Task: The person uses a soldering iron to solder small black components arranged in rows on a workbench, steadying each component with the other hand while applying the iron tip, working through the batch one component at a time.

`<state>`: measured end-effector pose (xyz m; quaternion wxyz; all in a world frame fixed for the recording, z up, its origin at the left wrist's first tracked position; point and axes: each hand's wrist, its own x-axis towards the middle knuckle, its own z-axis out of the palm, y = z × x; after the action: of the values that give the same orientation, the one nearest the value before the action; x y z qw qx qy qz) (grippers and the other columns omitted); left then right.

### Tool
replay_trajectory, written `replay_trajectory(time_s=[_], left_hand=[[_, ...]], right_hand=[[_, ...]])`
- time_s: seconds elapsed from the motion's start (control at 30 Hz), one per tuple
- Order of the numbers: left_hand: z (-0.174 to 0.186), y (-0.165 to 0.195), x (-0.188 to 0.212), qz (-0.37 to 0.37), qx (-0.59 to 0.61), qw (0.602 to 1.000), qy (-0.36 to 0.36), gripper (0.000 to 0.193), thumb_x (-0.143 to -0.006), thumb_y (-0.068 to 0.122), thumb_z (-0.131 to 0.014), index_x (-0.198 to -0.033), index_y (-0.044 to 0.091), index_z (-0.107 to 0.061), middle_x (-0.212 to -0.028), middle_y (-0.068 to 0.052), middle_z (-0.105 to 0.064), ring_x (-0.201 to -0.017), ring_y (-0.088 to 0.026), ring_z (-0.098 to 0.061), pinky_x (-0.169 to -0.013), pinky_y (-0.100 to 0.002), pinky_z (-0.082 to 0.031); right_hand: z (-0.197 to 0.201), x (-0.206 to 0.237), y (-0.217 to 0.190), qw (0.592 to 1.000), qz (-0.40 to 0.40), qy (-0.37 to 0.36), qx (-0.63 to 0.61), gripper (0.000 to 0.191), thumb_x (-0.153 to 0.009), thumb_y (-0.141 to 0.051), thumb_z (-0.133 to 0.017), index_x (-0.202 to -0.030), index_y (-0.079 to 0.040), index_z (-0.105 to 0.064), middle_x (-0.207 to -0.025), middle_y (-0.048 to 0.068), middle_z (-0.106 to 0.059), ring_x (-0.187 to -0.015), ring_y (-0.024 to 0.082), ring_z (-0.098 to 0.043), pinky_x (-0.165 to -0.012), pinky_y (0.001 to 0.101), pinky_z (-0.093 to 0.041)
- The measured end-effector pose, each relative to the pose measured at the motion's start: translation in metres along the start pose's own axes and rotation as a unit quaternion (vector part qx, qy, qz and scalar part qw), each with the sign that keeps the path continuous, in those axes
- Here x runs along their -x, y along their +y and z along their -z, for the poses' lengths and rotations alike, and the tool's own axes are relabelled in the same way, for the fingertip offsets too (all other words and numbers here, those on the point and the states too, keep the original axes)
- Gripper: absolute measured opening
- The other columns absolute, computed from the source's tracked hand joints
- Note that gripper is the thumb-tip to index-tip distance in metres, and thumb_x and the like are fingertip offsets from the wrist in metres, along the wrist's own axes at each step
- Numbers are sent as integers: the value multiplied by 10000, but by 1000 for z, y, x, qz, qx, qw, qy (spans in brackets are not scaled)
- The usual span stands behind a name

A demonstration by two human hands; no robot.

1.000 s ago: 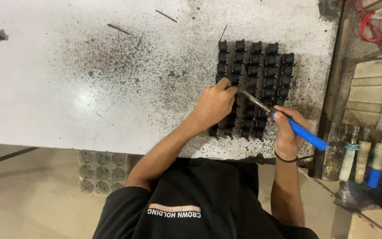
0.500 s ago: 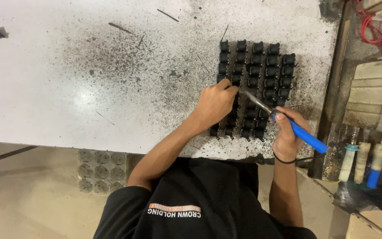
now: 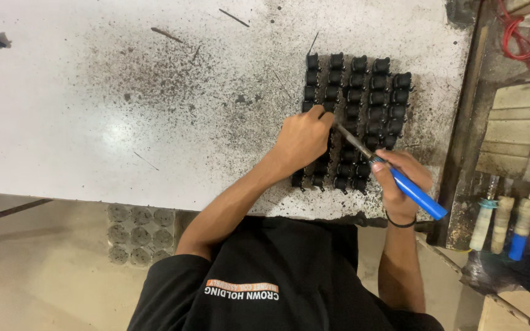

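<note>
So the right hand (image 3: 400, 184) has its fingers wrapped tight around the blue handle of a soldering iron (image 3: 400, 182), held like a pen, with the metal tip angled up and left into the block of small black parts (image 3: 357, 110). Those parts sit in neat rows near the right edge of the tabletop (image 3: 124, 122), the closest rows almost at the near edge. The left hand (image 3: 302, 141) rests on the left side of that block with its fingers curled together, pressing on one or two of the parts right where the iron's tip lands; can't tell if it's actually pinching one or just holding it down, since the knuckles hide it. The white tabletop is covered in dark specks and scorch marks around the block, plus a few thin wire bits (image 3: 167, 35) toward the far edge. Off the right edge there's a row of tool handles (image 3: 510, 224), cream and blue, standing upright, and some red cable (image 3: 519, 30) near the far right corner.
</note>
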<state>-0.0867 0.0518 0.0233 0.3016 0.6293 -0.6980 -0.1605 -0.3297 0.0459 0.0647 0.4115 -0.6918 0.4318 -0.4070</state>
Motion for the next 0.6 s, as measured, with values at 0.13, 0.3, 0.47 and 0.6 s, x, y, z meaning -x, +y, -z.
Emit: replay_trajectory(time_s=[0.13, 0.3, 0.47, 0.6], left_hand=[[3, 2, -3, -2, 5, 1000, 2, 110, -857, 30, -643, -959, 0, -670, -902, -164, -639, -600, -313, -679, -494, -418, -555], [20, 6, 7, 9, 37, 999, 32, 113, -864, 53, -687, -961, 8, -648, -935, -137, -598, -672, -322, -689, -545, -422, -577], [27, 17, 29, -14, 50, 996, 77, 199, -846, 39, -695, -1044, 62, -693, -989, -94, -589, -784, -293, -707, -606, -404, -591], [21, 20, 34, -14, 38, 997, 66, 215, -849, 30, -700, -1057, 79, -729, -984, -82, -620, -772, -267, -714, -572, -386, -578]], right_hand=[[12, -11, -1, 996, 77, -43, -5, 232, -932, -73, -779, -1119, 51, -721, -1030, 151, -721, -816, 177, -669, -739, 243, -516], [13, 4, 11, 983, 21, 122, -132, 212, -935, -73, -737, -1105, 52, -726, -1018, 130, -722, -864, 168, -647, -836, 248, -510], [0, 42, 25, 982, -27, 132, -135, 215, -900, -68, -733, -1065, 70, -727, -974, 119, -692, -830, 159, -607, -778, 235, -455], [-5, 50, 27, 981, -46, 145, -122, 223, -915, -60, -732, -1094, 72, -712, -1099, 129, -711, -978, 178, -643, -904, 266, -493]])
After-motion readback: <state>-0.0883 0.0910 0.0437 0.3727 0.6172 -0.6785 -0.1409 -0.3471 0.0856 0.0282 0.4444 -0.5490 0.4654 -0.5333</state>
